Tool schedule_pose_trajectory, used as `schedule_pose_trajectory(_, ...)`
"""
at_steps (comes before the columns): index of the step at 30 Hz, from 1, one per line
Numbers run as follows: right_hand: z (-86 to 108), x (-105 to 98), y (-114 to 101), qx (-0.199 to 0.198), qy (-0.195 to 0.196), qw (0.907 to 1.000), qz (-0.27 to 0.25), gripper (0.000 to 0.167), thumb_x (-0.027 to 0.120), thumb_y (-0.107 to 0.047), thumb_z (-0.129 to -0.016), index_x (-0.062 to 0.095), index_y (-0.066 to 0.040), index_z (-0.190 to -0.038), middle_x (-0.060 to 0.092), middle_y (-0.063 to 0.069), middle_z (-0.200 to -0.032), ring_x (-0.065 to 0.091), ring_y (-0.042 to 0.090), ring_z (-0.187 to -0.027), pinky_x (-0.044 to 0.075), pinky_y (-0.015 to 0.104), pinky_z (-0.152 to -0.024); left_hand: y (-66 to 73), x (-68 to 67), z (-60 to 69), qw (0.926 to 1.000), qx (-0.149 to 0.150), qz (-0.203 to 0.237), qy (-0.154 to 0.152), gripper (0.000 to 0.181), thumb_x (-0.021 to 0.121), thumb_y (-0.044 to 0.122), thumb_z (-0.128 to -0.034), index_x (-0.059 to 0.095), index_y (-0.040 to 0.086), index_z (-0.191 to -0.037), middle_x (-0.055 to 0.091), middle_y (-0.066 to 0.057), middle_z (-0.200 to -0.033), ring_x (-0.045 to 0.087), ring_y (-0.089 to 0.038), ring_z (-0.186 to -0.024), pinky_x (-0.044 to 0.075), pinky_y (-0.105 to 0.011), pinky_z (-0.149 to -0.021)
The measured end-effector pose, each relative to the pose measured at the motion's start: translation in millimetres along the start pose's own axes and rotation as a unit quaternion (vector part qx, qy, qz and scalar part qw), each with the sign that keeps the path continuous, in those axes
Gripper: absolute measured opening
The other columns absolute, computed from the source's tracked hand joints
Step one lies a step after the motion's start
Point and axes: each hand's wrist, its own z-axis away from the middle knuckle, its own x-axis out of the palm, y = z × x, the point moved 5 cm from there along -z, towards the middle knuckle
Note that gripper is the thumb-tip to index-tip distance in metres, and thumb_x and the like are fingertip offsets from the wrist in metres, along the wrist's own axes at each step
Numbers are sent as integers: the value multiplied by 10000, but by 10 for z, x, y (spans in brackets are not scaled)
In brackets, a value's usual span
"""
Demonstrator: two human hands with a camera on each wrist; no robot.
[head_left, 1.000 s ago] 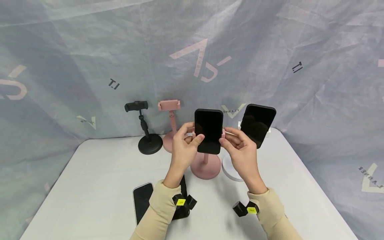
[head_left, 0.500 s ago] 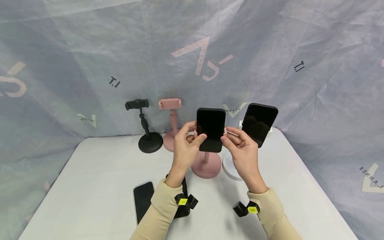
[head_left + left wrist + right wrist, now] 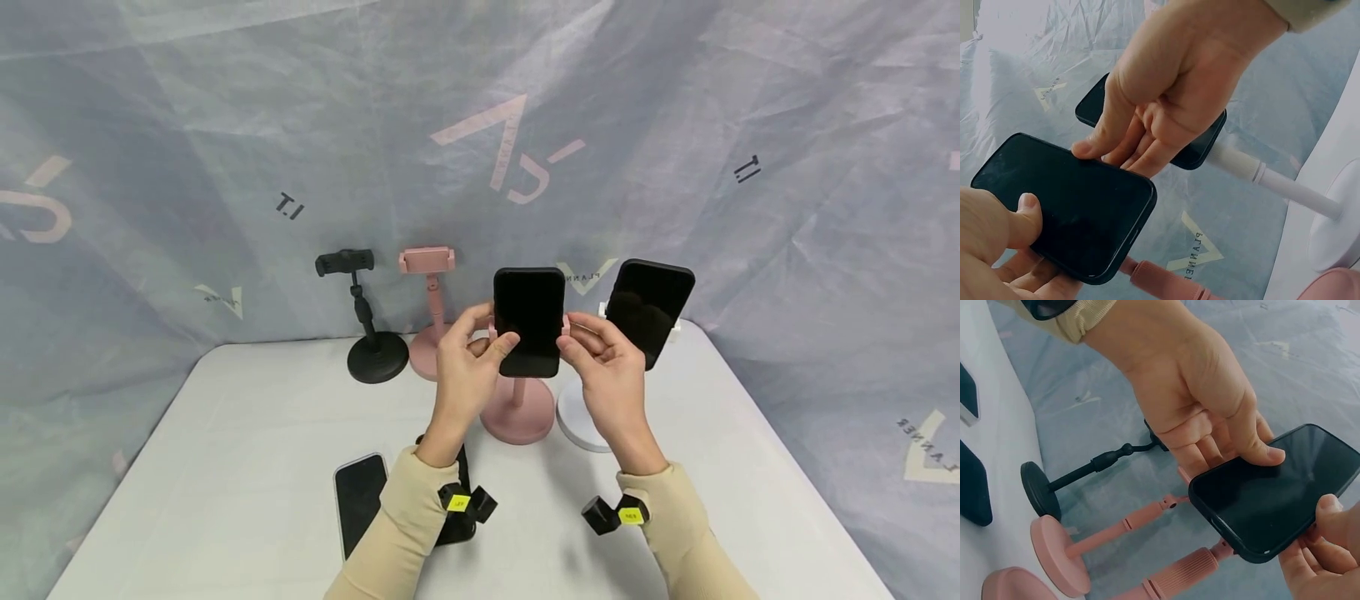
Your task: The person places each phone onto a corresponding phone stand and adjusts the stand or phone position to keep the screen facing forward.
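A black smartphone point(image 3: 529, 312) stands upright at the head of a pink phone stand point(image 3: 519, 417), whose clamp ends show at both sides of it. My left hand point(image 3: 467, 367) holds the phone's left side, thumb on the dark screen and fingers behind. On the opposite side my right hand point(image 3: 609, 379) grips the edge, its thumb point(image 3: 1022, 215) lying at the phone's rim in the left wrist view. The right wrist view shows the left thumb point(image 3: 1263, 453) over the screen. The phone's back and most of the clamp are hidden.
Behind my right hand, a white stand point(image 3: 576, 421) bears another black phone point(image 3: 651, 304), tilted. A black stand point(image 3: 377, 358) and a second pink stand point(image 3: 427, 262) stand at the back left. A phone point(image 3: 360, 500) lies by my left sleeve; another dark item point(image 3: 456, 529) is partly hidden under it.
The phone and both hands appear slightly farther right and higher, while the view itself has shifted a little. Both hands keep hold of the phone at the pink stand.
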Motion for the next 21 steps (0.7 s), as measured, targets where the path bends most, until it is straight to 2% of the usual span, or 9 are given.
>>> schedule_pose_trajectory(7,-35,-4,79,305,55,9984,-481,371,669,47,-964,601,86,-1327,767,-84,-1069,704,54,-1042,584,251,-904,-20,26,1,10000,-65,-44,-49,393,762,94,-921,663,66,-1300,643,-155,-1210,772,-304,-929,564,-205,-777)
schedule_pose_trajectory(13,-30,9,114,398,120,9954,-862,337,634,88,-970,603,92,-1306,765,-72,-1059,698,48,-1024,584,247,-899,-3,24,-13,9994,-99,-328,-67,377,745,139,-944,671,80,-1310,654,-140,-1222,768,-302,-852,535,-210,-724)
schedule_pose_trajectory(17,-31,5,118,494,192,9940,-954,320,631,95,-969,606,95,-1288,776,-73,-1049,706,32,-999,586,231,-878,8,29,-15,9990,-116,-429,-95,377,735,119,-955,667,80,-1324,654,-147,-1244,769,-302,-832,532,-213,-713)
schedule_pose_trajectory(21,-32,2,113,589,150,9932,-990,323,635,77,-975,601,94,-1296,780,-78,-1075,709,31,-1028,584,232,-885,15,35,-11,9992,-170,-360,-97,340,718,97,-964,677,92,-1301,655,-129,-1193,754,-271,-785,521,-223,-679)
